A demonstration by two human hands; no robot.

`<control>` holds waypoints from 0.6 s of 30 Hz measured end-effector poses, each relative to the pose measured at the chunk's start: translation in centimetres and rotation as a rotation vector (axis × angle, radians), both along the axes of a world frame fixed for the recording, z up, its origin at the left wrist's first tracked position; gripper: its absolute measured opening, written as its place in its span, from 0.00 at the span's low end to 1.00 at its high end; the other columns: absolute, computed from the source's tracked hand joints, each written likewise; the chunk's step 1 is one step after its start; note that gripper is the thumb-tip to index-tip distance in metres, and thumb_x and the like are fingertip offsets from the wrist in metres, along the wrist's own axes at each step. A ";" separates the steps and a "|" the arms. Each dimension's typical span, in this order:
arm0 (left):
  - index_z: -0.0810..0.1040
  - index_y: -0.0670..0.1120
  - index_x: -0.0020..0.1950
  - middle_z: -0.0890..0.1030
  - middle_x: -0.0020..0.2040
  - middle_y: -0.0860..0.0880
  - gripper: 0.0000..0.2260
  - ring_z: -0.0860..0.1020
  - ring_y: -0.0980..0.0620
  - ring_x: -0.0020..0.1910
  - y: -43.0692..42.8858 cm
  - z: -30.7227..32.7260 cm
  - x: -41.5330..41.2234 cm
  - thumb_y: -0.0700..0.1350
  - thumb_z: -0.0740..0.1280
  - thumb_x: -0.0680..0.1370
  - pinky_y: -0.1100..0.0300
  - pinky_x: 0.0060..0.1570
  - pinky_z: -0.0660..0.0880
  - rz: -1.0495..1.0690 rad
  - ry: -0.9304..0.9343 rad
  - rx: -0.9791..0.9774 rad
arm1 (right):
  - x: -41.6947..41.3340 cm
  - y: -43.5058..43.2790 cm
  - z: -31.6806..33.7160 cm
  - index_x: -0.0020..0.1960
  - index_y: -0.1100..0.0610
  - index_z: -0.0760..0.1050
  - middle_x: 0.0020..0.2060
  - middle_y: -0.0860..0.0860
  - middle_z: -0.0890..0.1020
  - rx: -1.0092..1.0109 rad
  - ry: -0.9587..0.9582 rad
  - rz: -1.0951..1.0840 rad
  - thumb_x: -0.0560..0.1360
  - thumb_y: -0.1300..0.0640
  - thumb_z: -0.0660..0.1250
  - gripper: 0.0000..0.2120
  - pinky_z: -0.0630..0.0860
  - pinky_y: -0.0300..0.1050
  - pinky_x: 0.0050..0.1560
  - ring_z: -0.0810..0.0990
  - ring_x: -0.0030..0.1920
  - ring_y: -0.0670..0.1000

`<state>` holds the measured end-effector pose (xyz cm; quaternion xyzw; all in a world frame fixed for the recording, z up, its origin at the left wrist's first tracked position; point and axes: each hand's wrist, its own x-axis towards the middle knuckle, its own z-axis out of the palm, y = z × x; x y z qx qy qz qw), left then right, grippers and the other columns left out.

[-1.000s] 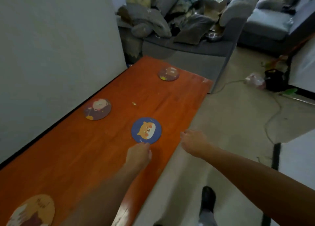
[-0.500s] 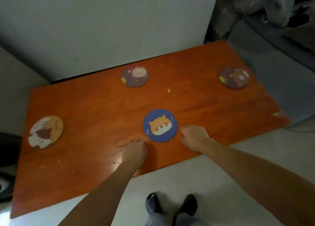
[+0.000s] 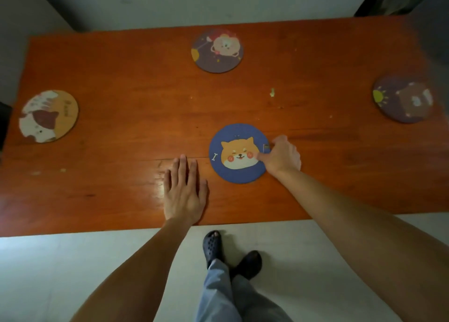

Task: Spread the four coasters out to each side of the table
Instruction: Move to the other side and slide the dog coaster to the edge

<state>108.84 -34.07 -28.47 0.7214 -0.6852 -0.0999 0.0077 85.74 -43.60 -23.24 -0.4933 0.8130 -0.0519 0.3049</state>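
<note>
Four round coasters lie on the orange wooden table [image 3: 126, 88]. A blue coaster with a dog face [image 3: 233, 154] sits near the front edge, in the middle. My right hand [image 3: 283, 156] grips its right rim, thumb on top. My left hand [image 3: 185, 193] rests flat on the wood just left of that coaster, fingers stretched out, holding nothing. A purple coaster with a pale animal [image 3: 217, 51] lies at the far side. An orange cat coaster [image 3: 48, 116] is at the left end. A dark purple coaster [image 3: 403, 99] is at the right end.
A pale wall runs along the table's far edge. A small crumb [image 3: 272, 92] lies on the wood right of centre. Below the front edge is light floor with my feet in dark clogs [image 3: 213, 246]. A dark sofa corner shows at the top right.
The view has swung to face the table squarely. My right hand moved onto the blue coaster's right rim. My left hand flattened on the wood beside it.
</note>
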 end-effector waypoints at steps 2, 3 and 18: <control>0.55 0.48 0.77 0.53 0.78 0.44 0.26 0.47 0.46 0.77 0.0 0.0 0.0 0.56 0.49 0.80 0.48 0.73 0.43 0.008 0.000 0.000 | 0.2 0.6 -0.1 0.46 0.58 0.73 0.44 0.55 0.80 0.012 -0.092 -0.038 0.68 0.46 0.75 0.18 0.69 0.47 0.37 0.80 0.47 0.59; 0.56 0.48 0.76 0.53 0.78 0.44 0.26 0.47 0.46 0.77 0.0 0.0 -0.1 0.56 0.49 0.80 0.47 0.74 0.44 0.012 -0.001 -0.002 | 0.4 1.1 -0.2 0.43 0.59 0.74 0.42 0.55 0.80 0.007 -0.150 -0.042 0.70 0.48 0.73 0.15 0.71 0.47 0.37 0.80 0.45 0.58; 0.59 0.45 0.75 0.56 0.78 0.42 0.24 0.51 0.45 0.77 0.2 0.2 0.2 0.52 0.46 0.81 0.45 0.73 0.48 0.002 0.075 -0.028 | -0.1 8.0 -1.0 0.48 0.64 0.75 0.43 0.59 0.82 0.070 -0.393 0.107 0.75 0.58 0.68 0.08 0.74 0.36 0.24 0.81 0.31 0.52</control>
